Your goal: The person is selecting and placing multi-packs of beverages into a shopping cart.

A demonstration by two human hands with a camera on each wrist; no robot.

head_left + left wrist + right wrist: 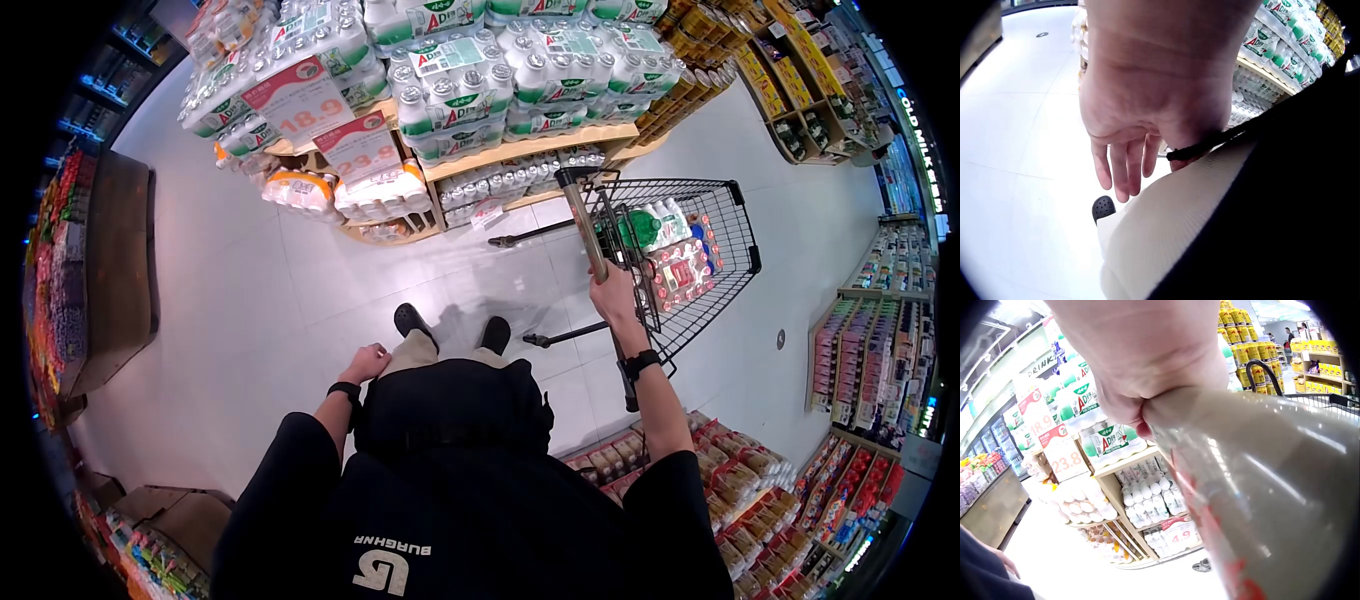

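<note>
In the head view my right hand [614, 297] grips the handlebar [588, 232] of a black wire shopping cart [735, 235]. Up close in the right wrist view, the fingers wrap round the grey bar cover [1260, 469]. Inside the cart lie a shrink-wrapped pack of red-capped bottles [682, 273] and a pack with a green top [640, 228]. My left hand [368, 362] hangs beside the thigh, holding nothing. Its fingers point loosely down in the left wrist view, near the light trousers [1166, 219].
Ahead stands a wooden display [530, 150] stacked with white-and-green bottle packs [455, 85] and red price signs [300, 100]. Bagged goods [730, 470] are piled at the lower right. Shelves [870, 350] line the right side, and a brown-sided bin [118, 270] stands left.
</note>
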